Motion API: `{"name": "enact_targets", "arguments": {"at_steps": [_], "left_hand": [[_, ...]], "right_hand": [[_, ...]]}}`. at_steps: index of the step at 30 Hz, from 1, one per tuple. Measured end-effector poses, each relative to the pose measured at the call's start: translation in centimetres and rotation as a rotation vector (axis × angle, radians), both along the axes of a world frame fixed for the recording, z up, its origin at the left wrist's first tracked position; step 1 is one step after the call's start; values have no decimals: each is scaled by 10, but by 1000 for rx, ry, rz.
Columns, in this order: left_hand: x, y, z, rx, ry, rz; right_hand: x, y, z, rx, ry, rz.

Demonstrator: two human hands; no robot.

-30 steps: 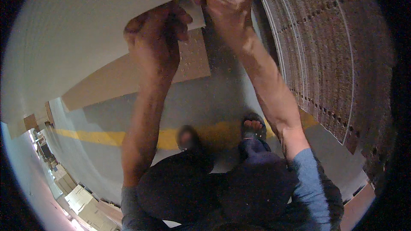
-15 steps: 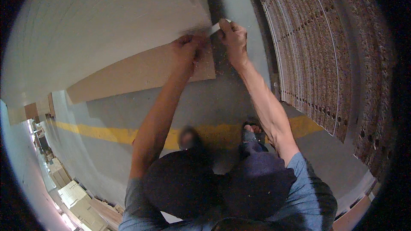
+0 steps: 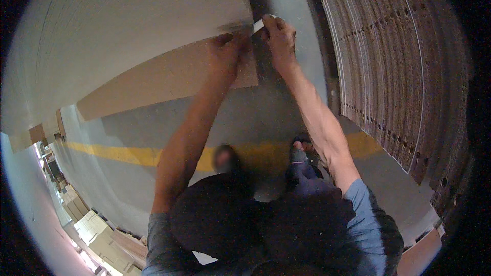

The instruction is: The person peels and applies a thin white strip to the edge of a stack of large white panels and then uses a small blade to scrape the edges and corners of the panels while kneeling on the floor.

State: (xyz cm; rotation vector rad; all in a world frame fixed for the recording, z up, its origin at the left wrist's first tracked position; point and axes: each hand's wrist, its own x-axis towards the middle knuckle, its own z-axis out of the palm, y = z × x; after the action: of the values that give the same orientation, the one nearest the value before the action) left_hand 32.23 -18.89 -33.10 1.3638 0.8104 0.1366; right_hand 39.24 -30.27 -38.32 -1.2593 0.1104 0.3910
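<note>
My right hand (image 3: 281,41) pinches a short white strip (image 3: 259,25) between thumb and fingers. The strip reaches from my fingertips toward the near right corner of a big pale panel or stack of panels (image 3: 148,25). At that corner my left hand (image 3: 225,53) is curled against the edge, dim and smeared by motion; whether anything is between its fingers is hidden. Beneath the pale panel lies a brown sheet (image 3: 158,79), whose front part sticks out toward me under my left wrist.
To the right stands a tall row of brown ridged boards with holes along their edges (image 3: 378,56). A yellow line (image 3: 128,154) crosses the grey floor (image 3: 153,122) by my feet. Stacked boxes or boards (image 3: 94,230) stand at the far lower left.
Both hands have shifted slightly upward in the picture, still by the panel's corner. The white strip remains in my right hand. The view has tilted a little.
</note>
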Motion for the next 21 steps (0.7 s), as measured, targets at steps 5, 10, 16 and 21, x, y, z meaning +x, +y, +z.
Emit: {"name": "enact_targets", "arguments": {"at_steps": [5,10,16,21], "left_hand": [[8,0,60,103,-226,-70],[1,1,35,163,100,-120],[-2,13,8,74,61,-136],[0,11,4,-71,36,22]], "right_hand": [[17,-7,72,-72,-326,19],[0,-2,-12,-228,-295,-11],[-16,4,3,-83,142,-11],[-18,12,6,36,152,-81]]}}
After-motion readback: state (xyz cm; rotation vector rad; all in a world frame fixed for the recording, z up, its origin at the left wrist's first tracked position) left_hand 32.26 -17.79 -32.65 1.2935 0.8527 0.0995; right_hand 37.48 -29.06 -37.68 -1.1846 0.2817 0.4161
